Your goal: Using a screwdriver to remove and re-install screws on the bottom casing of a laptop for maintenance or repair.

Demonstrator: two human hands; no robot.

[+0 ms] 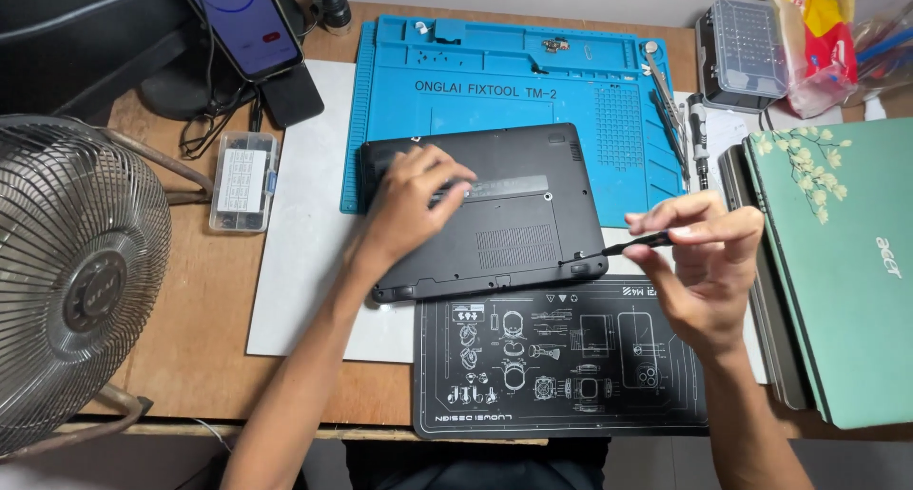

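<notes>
- Black laptop [495, 214] bottom-up on bench, across blue repair mat [495, 81] and black mat [561, 366].
- Left hand [409, 200] flat on its base, fingers spread.
- Right hand [709, 262] fingers pinch small black screwdriver [639, 243], tip apparently at right front corner.

Left hand [411, 197] flat on black laptop [495, 214]; right hand [709, 262] pinches screwdriver [635, 244] at corner.

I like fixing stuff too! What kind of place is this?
Probably a home repair desk: a laptop lies upside down on a blue repair mat, beside a bit case.
</notes>
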